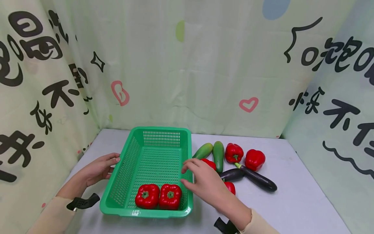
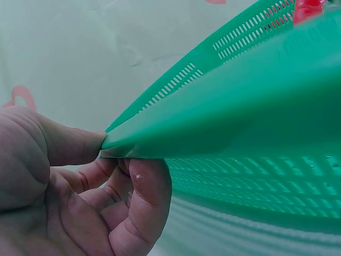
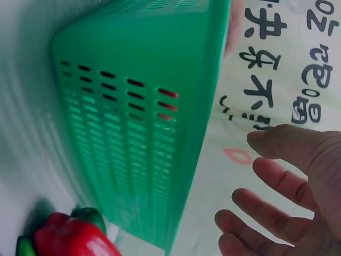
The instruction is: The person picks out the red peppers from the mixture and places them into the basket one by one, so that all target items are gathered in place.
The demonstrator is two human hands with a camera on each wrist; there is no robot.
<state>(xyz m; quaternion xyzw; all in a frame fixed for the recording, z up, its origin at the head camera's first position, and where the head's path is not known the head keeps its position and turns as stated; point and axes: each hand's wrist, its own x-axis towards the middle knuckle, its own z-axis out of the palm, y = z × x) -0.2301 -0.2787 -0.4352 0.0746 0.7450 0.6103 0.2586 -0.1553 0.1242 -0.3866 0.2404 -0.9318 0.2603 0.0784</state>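
A green plastic basket with slotted sides stands on the table. Two red bell peppers, one on the left and one on the right, sit side by side at its near end. My left hand pinches the basket's left rim; in the left wrist view the thumb lies on top and curled fingers underneath. Over the right rim hovers my right hand, fingers spread and loosely bent, holding nothing. The right wrist view shows this hand apart from the basket wall.
Right of the basket lie two green squashes, two dark eggplants and several red bell peppers, some partly behind my right hand. The white table meets a printed curtain at the back and sides.
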